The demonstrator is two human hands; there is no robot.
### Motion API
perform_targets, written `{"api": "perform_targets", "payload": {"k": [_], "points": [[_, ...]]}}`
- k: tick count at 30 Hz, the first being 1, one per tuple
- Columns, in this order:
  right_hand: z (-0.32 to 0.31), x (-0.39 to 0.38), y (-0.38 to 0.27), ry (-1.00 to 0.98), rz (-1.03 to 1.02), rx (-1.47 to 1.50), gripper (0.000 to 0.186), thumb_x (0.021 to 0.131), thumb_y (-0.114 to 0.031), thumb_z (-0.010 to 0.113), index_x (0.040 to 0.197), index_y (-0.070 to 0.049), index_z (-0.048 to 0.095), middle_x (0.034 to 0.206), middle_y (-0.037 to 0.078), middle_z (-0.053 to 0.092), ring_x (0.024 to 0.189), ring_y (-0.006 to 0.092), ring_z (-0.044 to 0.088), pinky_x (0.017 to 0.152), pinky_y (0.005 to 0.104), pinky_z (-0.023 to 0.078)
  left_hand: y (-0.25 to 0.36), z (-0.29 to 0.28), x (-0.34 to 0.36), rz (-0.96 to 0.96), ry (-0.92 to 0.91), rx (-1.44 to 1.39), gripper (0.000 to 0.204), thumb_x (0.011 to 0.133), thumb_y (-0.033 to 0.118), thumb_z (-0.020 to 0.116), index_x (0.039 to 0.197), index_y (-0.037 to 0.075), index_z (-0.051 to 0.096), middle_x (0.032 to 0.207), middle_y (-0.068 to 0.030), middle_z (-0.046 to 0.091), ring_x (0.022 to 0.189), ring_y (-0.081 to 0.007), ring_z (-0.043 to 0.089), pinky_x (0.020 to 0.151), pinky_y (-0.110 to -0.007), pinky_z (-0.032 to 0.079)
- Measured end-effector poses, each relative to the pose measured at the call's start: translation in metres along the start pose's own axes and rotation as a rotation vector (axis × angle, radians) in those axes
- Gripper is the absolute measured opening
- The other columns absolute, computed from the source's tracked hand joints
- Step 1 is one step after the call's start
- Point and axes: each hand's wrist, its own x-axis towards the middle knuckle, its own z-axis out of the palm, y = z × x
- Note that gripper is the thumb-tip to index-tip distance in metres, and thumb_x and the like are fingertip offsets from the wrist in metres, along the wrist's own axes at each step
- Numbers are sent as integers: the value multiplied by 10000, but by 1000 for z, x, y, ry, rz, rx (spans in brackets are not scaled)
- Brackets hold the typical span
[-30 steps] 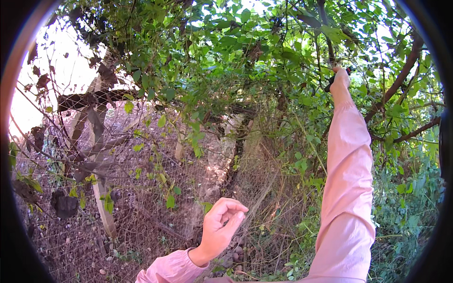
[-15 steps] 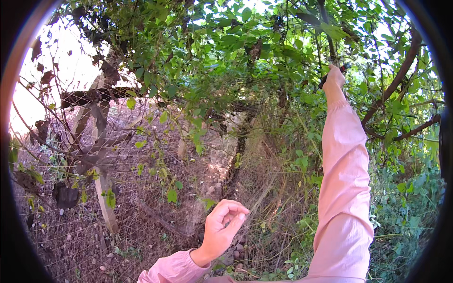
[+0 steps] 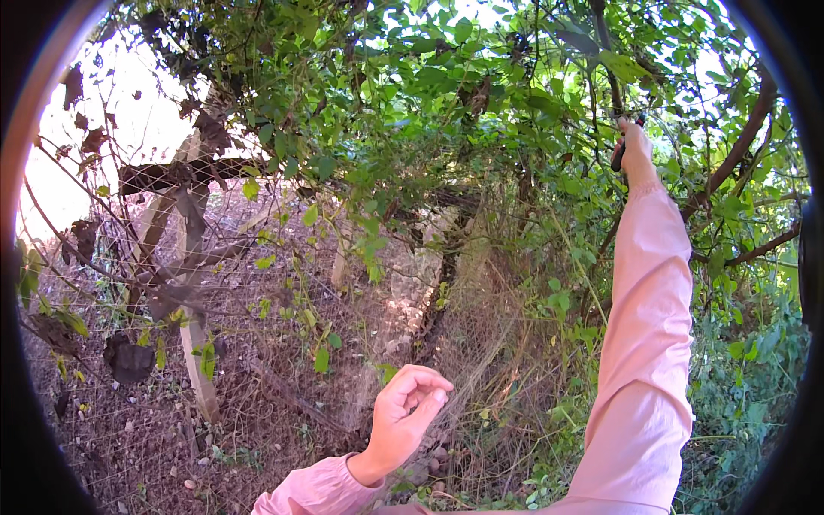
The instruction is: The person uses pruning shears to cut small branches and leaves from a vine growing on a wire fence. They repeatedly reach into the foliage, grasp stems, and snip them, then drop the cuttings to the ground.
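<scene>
My right hand (image 3: 636,153) is raised at arm's length to the upper right. It is closed around a pair of pruning shears (image 3: 618,156) with black and red handles, mostly covered by the hand. Just above it, an upright dark branch (image 3: 608,60) comes down among green leaves (image 3: 429,77); whether the shears touch it I cannot tell. Lower and near the middle, my left hand (image 3: 403,421) hovers with fingers curled toward the thumb, nothing visible in them. Behind it are dry stems and thin wire mesh.
Wire netting (image 3: 257,300) stretches across the left side, with a pale slanting post (image 3: 197,360) and a dark horizontal beam (image 3: 189,174). A thick curved branch (image 3: 742,142) stands right of my arm. Dry twigs, stones and brown soil lie below.
My right hand and arm have shifted a little to the right with the shears, and the handles now hang more visibly left of the palm. My left hand keeps its curl.
</scene>
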Motion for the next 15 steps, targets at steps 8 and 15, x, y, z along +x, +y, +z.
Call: {"api": "perform_targets", "payload": {"k": [8,15], "points": [[28,-41,35,36,19,239,201,784,-123,645,718,24,525,573,88,524,400,198,484,370,338,387,-3,5,-4,11,-34,-37,98,875,-21,557,965,-5,593,991,-32,517,847,-58,526,753,-203,430],[17,-89,64,-377,278,384,144,832,-142,597,822,-50,487,667,62,515,573,193,519,545,357,464,1,15,-9,34,-67,-30,87,881,-16,544,959,-19,583,999,-70,534,847,-111,564,770,-245,472]]}}
